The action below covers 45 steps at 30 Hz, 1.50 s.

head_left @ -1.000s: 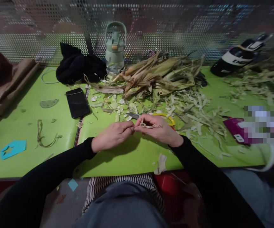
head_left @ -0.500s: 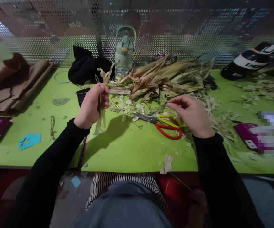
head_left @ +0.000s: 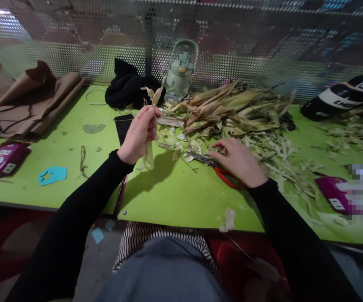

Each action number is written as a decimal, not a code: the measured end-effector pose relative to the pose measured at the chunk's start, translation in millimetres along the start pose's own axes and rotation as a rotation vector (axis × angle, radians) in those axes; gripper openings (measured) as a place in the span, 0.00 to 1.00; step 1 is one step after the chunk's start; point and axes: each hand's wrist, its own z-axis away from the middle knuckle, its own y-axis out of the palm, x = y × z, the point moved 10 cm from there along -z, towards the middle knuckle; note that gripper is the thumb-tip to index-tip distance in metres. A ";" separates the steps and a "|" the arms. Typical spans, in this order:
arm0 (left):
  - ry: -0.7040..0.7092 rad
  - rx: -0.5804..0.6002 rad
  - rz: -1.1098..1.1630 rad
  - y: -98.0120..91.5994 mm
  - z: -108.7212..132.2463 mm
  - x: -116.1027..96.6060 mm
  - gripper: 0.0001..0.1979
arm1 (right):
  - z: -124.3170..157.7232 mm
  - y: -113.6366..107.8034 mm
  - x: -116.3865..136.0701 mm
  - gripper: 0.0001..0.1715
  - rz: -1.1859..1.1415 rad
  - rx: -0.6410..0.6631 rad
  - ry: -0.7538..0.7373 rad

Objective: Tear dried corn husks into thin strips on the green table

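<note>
Fingers of my left hand [head_left: 140,135] are closed round a bundle of pale husk strips [head_left: 154,96], whose twisted top sticks up above the fist and whose loose ends hang below it. My right hand [head_left: 236,160] hovers over the scissors [head_left: 228,178], fingers bent and apart, with nothing visible in it; it hides part of the handles. The scissor blades point left towards small husk scraps [head_left: 180,144]. Behind them lies a large pile of dried corn husks [head_left: 232,107] on the green table [head_left: 181,195].
At the back stand a green bottle [head_left: 180,75] and black cloth [head_left: 128,86]. Brown paper [head_left: 40,100], a purple packet [head_left: 5,158] and a blue tag [head_left: 52,175] are on the left. A dark bottle [head_left: 335,98] and another purple packet [head_left: 332,193] lie right.
My right hand has moved left and down over the scissors, covering the yellow handle. The view has shifted, and my left hand still holds the husk bundle.
</note>
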 end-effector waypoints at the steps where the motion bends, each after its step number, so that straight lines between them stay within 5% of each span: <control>1: -0.001 -0.010 0.000 -2.1 -1.0 -0.2 0.10 | 0.9 2.3 9.8 0.18 0.009 0.022 -0.055; 3: 0.000 -0.015 0.003 -4.9 -2.7 -0.3 0.10 | 1.1 5.6 17.2 0.21 0.059 0.052 -0.093; 7: -0.001 -0.001 0.033 -6.4 -4.8 0.9 0.10 | -4.9 7.8 -15.5 0.21 0.095 0.114 0.090; 11: -0.047 -0.011 0.039 -5.8 -4.4 7.1 0.11 | -9.3 1.3 -25.8 0.18 -0.005 0.167 0.076; 17: -0.143 0.065 0.039 7.8 1.2 24.2 0.11 | -10.4 -43.4 4.2 0.12 -0.454 -0.044 0.023; 20: -0.214 0.147 0.030 19.6 7.2 37.8 0.10 | -10.8 -46.2 29.9 0.10 -0.689 -0.011 0.001; 26: -0.334 0.295 0.048 42.4 20.7 57.7 0.09 | -16.2 -34.2 77.3 0.09 -0.769 0.087 -0.083; 31: -0.393 0.390 0.092 54.7 26.4 64.8 0.12 | -28.2 -27.1 82.4 0.07 -0.922 0.070 -0.067; 34: -0.372 0.417 0.090 53.3 22.0 65.1 0.13 | -36.5 -45.2 68.6 0.05 -1.039 -0.058 -0.056; 38: -0.307 0.232 -0.011 24.8 4.1 64.5 0.12 | -37.0 -84.5 35.7 0.09 -1.220 -0.345 -0.009; 42: -0.156 -0.006 -0.147 -3.1 -4.7 44.7 0.10 | -30.1 -84.5 30.0 0.10 -1.198 -0.314 0.031; 45: -0.068 0.016 -0.146 5.3 1.7 29.9 0.10 | -23.6 -69.1 34.9 0.13 -1.182 -0.270 0.047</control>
